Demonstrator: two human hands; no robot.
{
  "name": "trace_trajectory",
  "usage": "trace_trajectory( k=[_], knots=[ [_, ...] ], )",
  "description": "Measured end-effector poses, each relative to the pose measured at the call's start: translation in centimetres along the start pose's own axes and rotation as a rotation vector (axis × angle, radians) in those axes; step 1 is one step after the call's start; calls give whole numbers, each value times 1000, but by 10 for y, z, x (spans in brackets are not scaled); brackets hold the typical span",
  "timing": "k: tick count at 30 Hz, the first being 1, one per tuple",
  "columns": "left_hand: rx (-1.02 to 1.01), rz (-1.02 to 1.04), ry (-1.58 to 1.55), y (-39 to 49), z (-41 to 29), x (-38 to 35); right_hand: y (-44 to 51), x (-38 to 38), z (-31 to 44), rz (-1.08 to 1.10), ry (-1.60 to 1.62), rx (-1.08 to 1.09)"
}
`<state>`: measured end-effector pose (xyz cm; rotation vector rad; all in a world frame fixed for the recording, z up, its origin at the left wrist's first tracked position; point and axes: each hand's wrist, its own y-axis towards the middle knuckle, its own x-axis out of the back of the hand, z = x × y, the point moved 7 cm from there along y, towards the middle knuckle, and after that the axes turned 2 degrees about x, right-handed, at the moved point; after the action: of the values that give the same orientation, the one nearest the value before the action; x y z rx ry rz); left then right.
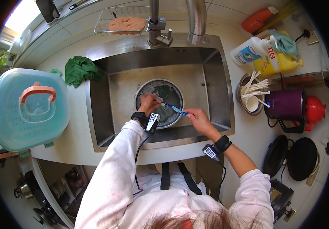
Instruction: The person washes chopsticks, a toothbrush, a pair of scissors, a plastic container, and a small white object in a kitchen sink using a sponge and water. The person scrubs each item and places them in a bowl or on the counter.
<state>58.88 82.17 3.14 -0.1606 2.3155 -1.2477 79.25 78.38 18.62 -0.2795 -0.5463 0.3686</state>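
Note:
In my right hand is the handle of a blue toothbrush, which slants up and left over a round metal basin. My left hand holds a small clear piece at the brush's head end. Whether the bristles are inside that piece is too small to tell. Soapy, dark water with foam at its edge fills the basin, and some pale shapes lie under the surface. The basin stands in a stainless steel sink.
A green cloth and a teal lidded box lie left. Behind stand the faucet and a wire rack with a sponge. To the right are a metal bowl of white sticks, pump bottles and a purple kettle.

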Motion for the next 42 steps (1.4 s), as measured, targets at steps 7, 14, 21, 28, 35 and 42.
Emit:
trace_trajectory(
  k=[7,14,21,28,35,42],
  knots=[
    [-39,-9,44,8,2,-10,-3,-5,15,-141,-106,125],
    [193,56,-143,17,21,-23,12,-33,22,-174,-196,182],
    [250,52,-165,32,28,-20,44,-76,21,-10,-506,129],
    [307,-19,-347,30,35,-9,55,-96,33,41,-492,288],
    [325,77,-416,25,38,-9,41,-98,16,136,-526,286],
    [159,21,-368,36,24,4,27,-104,29,195,-556,244]
  ],
)
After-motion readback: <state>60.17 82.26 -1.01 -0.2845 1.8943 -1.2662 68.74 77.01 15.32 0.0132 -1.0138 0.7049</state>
